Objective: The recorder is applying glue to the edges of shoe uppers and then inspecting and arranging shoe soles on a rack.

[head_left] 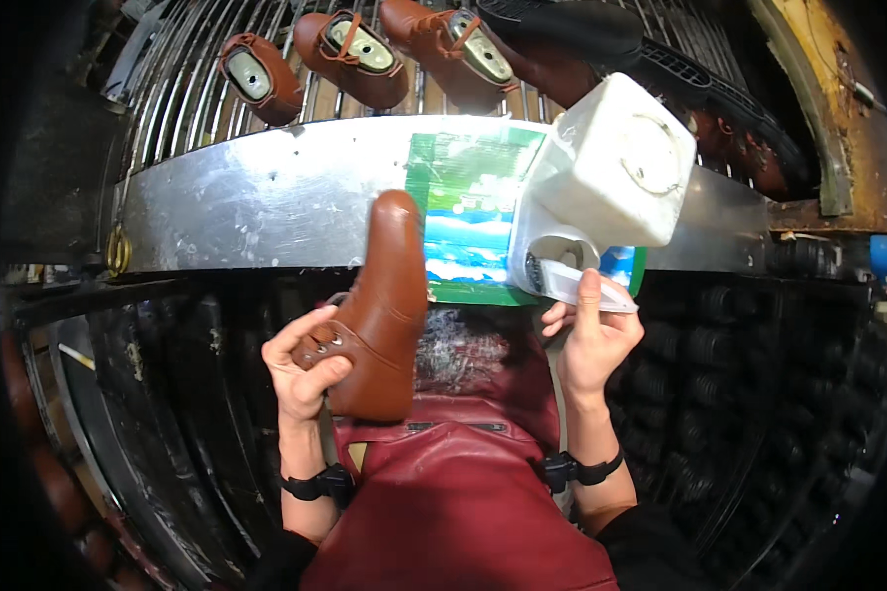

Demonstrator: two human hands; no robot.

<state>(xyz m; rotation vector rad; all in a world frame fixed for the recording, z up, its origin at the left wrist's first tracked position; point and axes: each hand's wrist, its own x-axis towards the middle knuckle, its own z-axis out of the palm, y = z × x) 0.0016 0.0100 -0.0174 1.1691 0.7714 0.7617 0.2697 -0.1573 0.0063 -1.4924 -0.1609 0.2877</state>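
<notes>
My left hand (306, 364) grips a brown leather shoe (384, 295) by its eyelet side, toe pointing away from me, over my lap. My right hand (601, 340) is closed on a flat white handle with a dark, bristly-looking end, which seems to be a brush (572, 283). Its dark end is at the cut opening of a white plastic jug (621, 158). The jug rests on a green and blue printed sheet (468, 212) at the front of the metal bench. How far the brush reaches into the jug is hard to tell.
Several brown lasted shoes (365, 59) stand on the metal roller rack (177, 98) beyond the bench (256, 187). Black soles (581, 34) lie at the back right. Yellow-handled scissors (118, 251) hang at the bench's left end. A dark red apron (453, 502) covers my lap.
</notes>
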